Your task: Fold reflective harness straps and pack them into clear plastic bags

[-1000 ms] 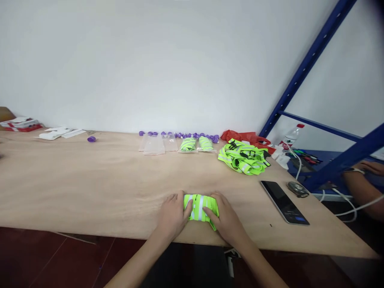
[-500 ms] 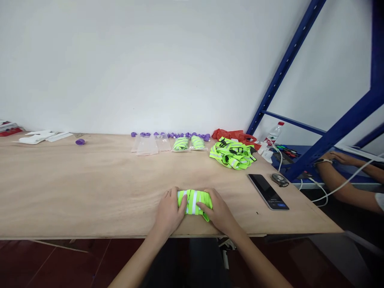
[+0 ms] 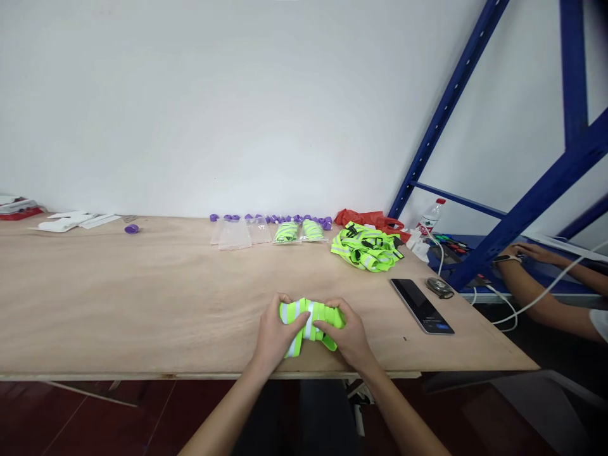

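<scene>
Close to the table's front edge, a folded bundle of neon-green reflective strap (image 3: 311, 322) with pale stripes is gripped between both my hands. My left hand (image 3: 274, 332) closes on its left side, thumb pressed on the top. On the right side my right hand (image 3: 350, 335) holds it, the thumb also on top and the fingers curled behind. One strap end hangs down at the lower left and a loop shows below right. Farther back lies a loose pile of the same green straps (image 3: 368, 246).
Two clear bags of green strap (image 3: 287, 232) lie by flat clear bags (image 3: 235, 234) and purple rolls (image 3: 327, 223) along the wall. At right are a phone (image 3: 422, 306), a tape measure (image 3: 439, 287), a bottle (image 3: 430, 216) and a blue rack (image 3: 479, 247). Another person's hands (image 3: 525, 252) show beyond.
The bundle now looks looser, with a strap end hanging out at the lower left. My left thumb has moved inward over its top. The view has shifted slightly.
</scene>
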A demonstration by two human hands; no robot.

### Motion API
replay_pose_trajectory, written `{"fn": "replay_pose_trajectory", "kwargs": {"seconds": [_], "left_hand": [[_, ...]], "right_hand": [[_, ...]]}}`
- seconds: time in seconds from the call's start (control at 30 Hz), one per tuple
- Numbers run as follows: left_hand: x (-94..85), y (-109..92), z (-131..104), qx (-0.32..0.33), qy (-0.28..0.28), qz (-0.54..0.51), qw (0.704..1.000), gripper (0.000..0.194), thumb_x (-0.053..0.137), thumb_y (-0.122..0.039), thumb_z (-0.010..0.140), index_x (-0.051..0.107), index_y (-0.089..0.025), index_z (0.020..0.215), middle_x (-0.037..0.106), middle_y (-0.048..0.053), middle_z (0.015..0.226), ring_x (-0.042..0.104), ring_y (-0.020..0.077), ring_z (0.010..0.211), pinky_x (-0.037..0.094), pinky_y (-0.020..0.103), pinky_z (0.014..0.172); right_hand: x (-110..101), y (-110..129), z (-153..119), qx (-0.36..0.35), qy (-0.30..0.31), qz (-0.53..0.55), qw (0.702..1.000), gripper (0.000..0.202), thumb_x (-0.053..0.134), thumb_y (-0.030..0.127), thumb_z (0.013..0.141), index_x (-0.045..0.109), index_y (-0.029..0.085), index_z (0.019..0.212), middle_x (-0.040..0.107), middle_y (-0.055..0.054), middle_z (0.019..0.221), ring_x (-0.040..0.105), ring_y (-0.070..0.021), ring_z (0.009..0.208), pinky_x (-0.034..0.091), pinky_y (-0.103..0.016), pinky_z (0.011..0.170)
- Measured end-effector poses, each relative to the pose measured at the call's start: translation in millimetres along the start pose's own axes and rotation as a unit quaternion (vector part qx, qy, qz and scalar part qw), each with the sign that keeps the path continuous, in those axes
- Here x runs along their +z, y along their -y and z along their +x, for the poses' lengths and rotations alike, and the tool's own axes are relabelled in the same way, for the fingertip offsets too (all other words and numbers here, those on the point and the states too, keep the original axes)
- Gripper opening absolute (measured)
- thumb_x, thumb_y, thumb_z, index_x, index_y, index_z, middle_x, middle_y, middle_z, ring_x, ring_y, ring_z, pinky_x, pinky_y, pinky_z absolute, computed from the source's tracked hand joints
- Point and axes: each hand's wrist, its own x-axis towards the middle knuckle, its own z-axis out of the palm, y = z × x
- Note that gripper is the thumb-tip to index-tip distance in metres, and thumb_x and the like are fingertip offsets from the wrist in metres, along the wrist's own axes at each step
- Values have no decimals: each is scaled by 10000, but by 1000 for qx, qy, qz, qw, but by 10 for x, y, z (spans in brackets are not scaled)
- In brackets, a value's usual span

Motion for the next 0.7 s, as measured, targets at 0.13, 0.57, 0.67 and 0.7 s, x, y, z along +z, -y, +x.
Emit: {"fn": "replay_pose_trajectory", "kwargs": {"seconds": [0.13,0.57,0.67,0.7], "left_hand": [[33,33,4,13,-64,-127,990,365,755,-392,742,505,-220,947,642,18,955,634,208,922,486,306,822],[257,-13,-157,-17,21,-279,960,693,641,-721,780,678,-139,1154,737,148,1174,678,337,1111,526,442,972],[185,-70,-159,16,64,-277,959,680,599,-711,826,683,-141,1188,732,145,1183,659,338,1145,506,455,1015],[163,-83,-172,27,76,-276,958,661,582,-696,850,684,-142,1196,730,142,1181,648,335,1165,490,459,1040]], "right_hand": [[30,76,2,18,-24,59,998,395,836,447,612,617,198,827,653,-21,817,600,-206,748,511,-304,665],[221,247,-76,131,-76,292,944,519,874,426,601,522,257,943,580,59,727,523,-126,542,425,-218,435],[248,297,-86,183,-50,414,890,547,873,437,619,559,278,1037,686,34,846,657,-180,708,547,-273,582],[255,309,-89,201,-43,441,874,541,870,451,622,588,272,1048,716,14,902,686,-206,801,575,-306,661]]}}
